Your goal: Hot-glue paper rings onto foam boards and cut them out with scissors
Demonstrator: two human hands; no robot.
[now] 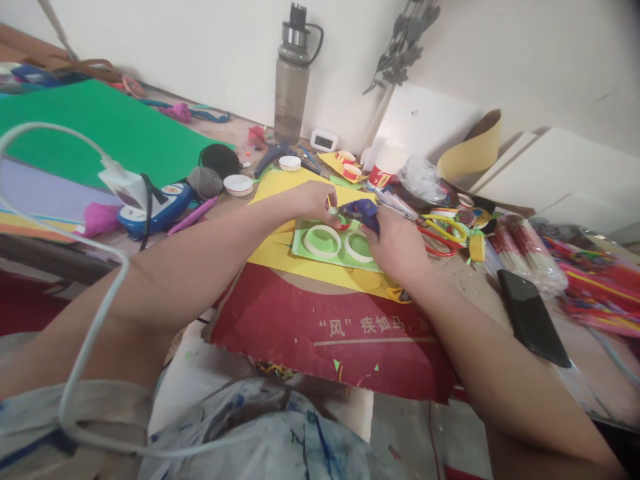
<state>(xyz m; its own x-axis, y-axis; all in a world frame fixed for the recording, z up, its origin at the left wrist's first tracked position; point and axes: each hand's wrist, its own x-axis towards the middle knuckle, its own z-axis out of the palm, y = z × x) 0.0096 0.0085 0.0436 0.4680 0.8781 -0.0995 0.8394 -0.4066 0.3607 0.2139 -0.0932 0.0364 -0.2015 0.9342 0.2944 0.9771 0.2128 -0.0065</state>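
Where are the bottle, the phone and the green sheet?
Bottle [291,97]: head view, middle of its body.
Phone [533,319]: head view, middle of its dark face.
Green sheet [127,137]: head view, bare surface near its middle.

On the near side of the left hand [316,200], 2 rings [306,241] lie side by side on a card [296,248], itself on a sheet [270,260] over cardboard [280,320]. Left of that hand are a cap [238,186], then a power strip [163,210] bearing a plug [125,187]. A bottle [290,93] stands beyond it. Beyond the right hand [400,241] is a cup [387,165]; to its right lie scissors [434,250] and, farther right, a phone [533,317].
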